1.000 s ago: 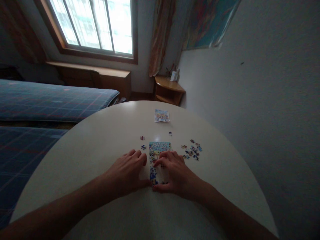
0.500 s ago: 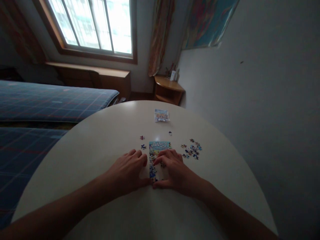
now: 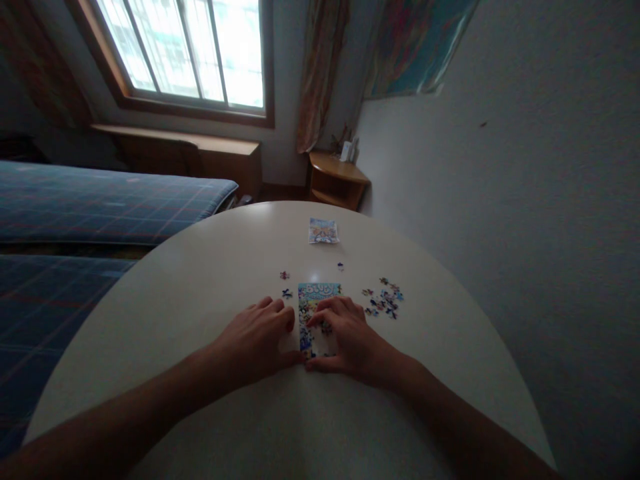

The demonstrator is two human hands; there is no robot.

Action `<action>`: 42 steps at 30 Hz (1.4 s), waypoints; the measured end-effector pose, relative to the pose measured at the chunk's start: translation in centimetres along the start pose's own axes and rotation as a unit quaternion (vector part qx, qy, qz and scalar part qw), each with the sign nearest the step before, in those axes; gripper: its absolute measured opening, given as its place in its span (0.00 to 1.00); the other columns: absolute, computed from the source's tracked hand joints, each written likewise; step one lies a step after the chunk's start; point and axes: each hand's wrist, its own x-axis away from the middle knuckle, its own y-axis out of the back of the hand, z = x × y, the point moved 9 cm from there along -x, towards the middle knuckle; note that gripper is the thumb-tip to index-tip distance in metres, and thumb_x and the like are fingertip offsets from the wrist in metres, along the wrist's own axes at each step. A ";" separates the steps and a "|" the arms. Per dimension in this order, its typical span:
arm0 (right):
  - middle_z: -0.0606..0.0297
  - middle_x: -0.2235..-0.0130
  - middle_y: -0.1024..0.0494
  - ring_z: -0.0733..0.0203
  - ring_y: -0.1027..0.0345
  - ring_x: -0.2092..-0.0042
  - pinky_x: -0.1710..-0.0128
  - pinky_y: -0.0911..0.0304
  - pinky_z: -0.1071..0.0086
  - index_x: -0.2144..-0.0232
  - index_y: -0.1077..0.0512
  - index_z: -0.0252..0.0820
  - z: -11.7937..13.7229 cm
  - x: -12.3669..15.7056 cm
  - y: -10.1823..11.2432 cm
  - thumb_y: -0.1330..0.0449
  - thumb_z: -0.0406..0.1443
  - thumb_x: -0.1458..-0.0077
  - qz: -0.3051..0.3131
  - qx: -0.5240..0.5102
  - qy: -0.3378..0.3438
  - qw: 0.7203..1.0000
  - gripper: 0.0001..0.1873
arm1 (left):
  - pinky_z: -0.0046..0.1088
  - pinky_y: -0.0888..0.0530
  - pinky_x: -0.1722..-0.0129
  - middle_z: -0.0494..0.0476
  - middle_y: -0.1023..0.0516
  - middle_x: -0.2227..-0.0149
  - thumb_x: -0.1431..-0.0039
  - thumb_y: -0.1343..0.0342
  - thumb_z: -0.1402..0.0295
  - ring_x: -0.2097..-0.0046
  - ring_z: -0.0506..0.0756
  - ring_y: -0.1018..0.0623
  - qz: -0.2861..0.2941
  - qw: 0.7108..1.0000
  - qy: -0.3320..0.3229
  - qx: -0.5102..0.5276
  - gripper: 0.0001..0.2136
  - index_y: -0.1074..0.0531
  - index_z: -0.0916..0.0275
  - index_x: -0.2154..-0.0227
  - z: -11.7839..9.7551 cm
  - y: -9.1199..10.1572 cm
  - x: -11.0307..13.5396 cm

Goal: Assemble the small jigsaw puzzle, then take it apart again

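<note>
Corner shelf (image 3: 336, 167): from where I stand, it is at about 12 o'clock, beyond the table (image 3: 210, 267), with a white box (image 3: 345, 151) on top and a dark open compartment below.
Printed packet (image 3: 323, 231): flat on the table at 12 from the puzzle; I can't tell what it holds, if anything.
Jigsaw puzzle (image 3: 310, 303): in front of the person, between the hands, partly put together around a pale gap in its near half.
Puzzle's lie: long axis runs 12 to 6, the lettered end at 12, letters upright to the person.
Left hand (image 3: 263, 333): at 9, fingers bent, thumb spread away from them, its tip at the near left corner.
Right hand (image 3: 347, 337): at 3, arched over the puzzle, index finger and thumb apart; I can't tell whether a piece sits under the fingertips.
Strays: a reddish piece (image 3: 285, 275) at 11, a blue piece (image 3: 287, 293) at 10, a dark-and-white piece (image 3: 341, 267) at 1.
Loose pile (image 3: 387, 303): between 2 and 3, scattered near the right hand.
Tabletop: pale, curved at the far edge, faintly glossy.
Room: dim; bright window (image 3: 185, 53) at 11 over a desk (image 3: 240, 147), plaid mattress (image 3: 110, 203) at 10, poster (image 3: 415, 47) at 1.
</note>
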 end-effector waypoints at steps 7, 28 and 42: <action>0.57 0.47 0.30 0.47 0.43 0.42 0.42 0.50 0.53 0.52 0.29 0.46 0.3 0.1 0.2 0.29 0.51 0.58 -0.006 0.014 0.022 1.000 0.32 | 0.39 0.29 0.59 0.59 0.25 0.61 0.48 0.40 0.51 0.57 0.62 0.28 -0.003 1.000 -0.002 -0.001 0.17 0.30 0.60 0.66 0.1 0.0 -0.2; 0.61 0.46 0.28 0.48 0.42 0.42 0.41 0.50 0.51 0.51 0.28 0.52 0.2 0.6 2.9 0.29 0.49 0.55 0.026 0.048 0.054 0.997 0.29 | 0.47 0.39 0.38 0.61 0.38 0.36 0.39 0.44 0.57 0.35 0.63 0.41 -0.127 0.987 -0.086 0.043 0.23 0.36 0.58 0.44 1.5 0.1 -2.0; 0.57 0.48 0.27 0.47 0.37 0.45 0.45 0.43 0.50 0.54 0.27 0.46 -7.4 1.7 7.4 0.35 0.45 0.47 -0.025 0.126 -0.063 0.990 0.19 | 0.50 0.47 0.34 0.59 0.52 0.30 0.44 0.43 0.46 0.30 0.65 0.53 -0.035 0.987 -0.154 0.035 0.39 0.49 0.52 0.34 -0.7 -1.8 -1.4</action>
